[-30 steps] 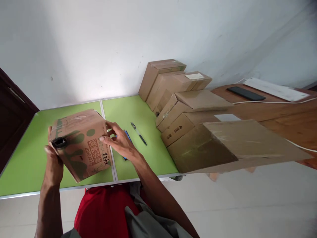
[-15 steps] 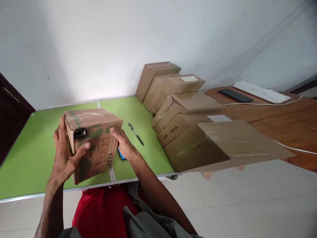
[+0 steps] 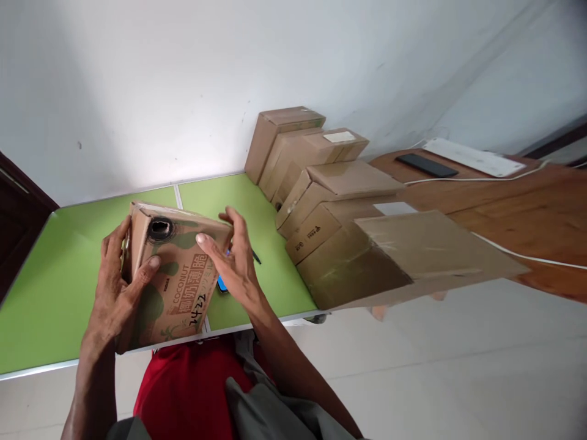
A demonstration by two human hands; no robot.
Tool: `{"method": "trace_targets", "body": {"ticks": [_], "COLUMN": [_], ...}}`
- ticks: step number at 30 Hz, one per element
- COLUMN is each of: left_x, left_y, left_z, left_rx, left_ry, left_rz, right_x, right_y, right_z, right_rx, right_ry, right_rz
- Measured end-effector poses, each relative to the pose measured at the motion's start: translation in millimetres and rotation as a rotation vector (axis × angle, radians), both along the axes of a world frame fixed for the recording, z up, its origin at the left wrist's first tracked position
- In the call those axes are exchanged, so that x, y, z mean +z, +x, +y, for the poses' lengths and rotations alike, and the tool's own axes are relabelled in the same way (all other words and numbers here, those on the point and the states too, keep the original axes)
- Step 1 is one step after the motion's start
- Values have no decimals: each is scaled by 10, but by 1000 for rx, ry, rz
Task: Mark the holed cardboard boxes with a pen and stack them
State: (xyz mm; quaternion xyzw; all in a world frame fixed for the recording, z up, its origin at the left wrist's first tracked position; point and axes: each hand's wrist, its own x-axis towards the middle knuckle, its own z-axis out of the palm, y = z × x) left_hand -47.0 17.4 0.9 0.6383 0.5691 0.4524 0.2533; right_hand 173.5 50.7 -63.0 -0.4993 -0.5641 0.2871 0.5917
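I hold a brown cardboard box (image 3: 177, 281) printed with green shapes, "COCONUT" and a handwritten "2422", tilted above the near edge of the green table (image 3: 55, 275). My left hand (image 3: 117, 287) grips its left side, thumb on the printed face below a dark round hole. My right hand (image 3: 233, 260) presses on the box's right edge with fingers spread. A blue object (image 3: 222, 282) and a black pen (image 3: 254, 256) lie on the table behind my right hand, partly hidden.
Several plain cardboard boxes (image 3: 330, 195) are stacked at the table's right end, the largest (image 3: 413, 256) jutting over the edge. Beyond them a wooden desk (image 3: 527, 214) carries a black phone (image 3: 426, 165), a white keyboard-like bar (image 3: 472, 157) and a white cable. A dark door (image 3: 18, 208) stands at left.
The box has been turned in my hands: its holed end now faces up and the printed face tips toward me. My right hand shifted from the box's lower right onto its upper right edge.
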Motion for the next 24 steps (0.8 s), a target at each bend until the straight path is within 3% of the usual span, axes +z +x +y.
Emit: {"method": "trace_targets", "body": {"ticks": [3,8,13,19,24], "left_x": [-18,-40,-15,153,198], "left_y": [23,10,51,149,14], "left_z": [-27,-59,-100,-84,-90], "left_rx": [-29,0,-1,93,108], "left_ry": [0,30,54,180,229], "left_rz": [31,73,86,144,222], "right_x": [247,531,601,616,692], "right_y": [-35,-134,-168,-336,-517], "right_z": [30,51,-40,-172,-240], "right_rx": [-99,-19,-39,-77,-123], "right_ry": [156,19,-34,0,59], "right_rz": [-214,-390,-329,-329,-387]}}
